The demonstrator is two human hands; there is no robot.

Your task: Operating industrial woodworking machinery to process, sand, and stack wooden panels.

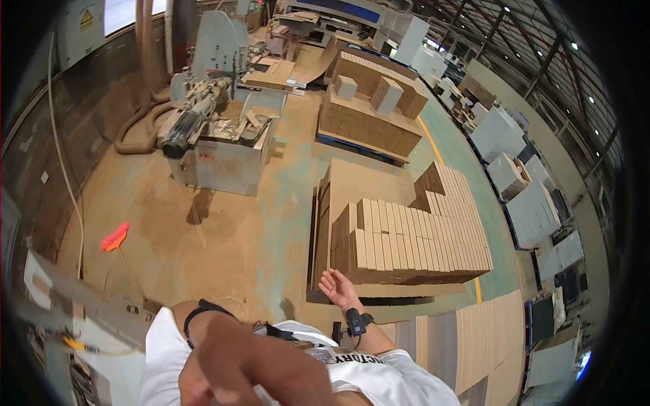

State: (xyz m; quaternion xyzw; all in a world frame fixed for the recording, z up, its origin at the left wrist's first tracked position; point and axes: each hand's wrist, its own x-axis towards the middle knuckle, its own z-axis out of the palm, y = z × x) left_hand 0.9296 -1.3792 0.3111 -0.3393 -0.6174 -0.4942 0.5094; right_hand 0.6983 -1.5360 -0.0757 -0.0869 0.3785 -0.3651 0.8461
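My right hand is held out with its fingers a little apart and loosely bent, nothing in it. It is nearest to the near left corner of a big stack of flat brown cardboard pieces, set on edge in tight rows on a larger cardboard base. I cannot tell whether the fingertips touch the stack. My left hand is raised very close to the camera and looks large. Its fingers are bent down and partly cut off by the lower edge, so what they hold, if anything, is hidden.
Beyond stands a second cardboard stack on a blue pallet. A dusty machine with a motor is at the far left. A pink and orange broom lies on the floor at left. Long boards lie at the near right.
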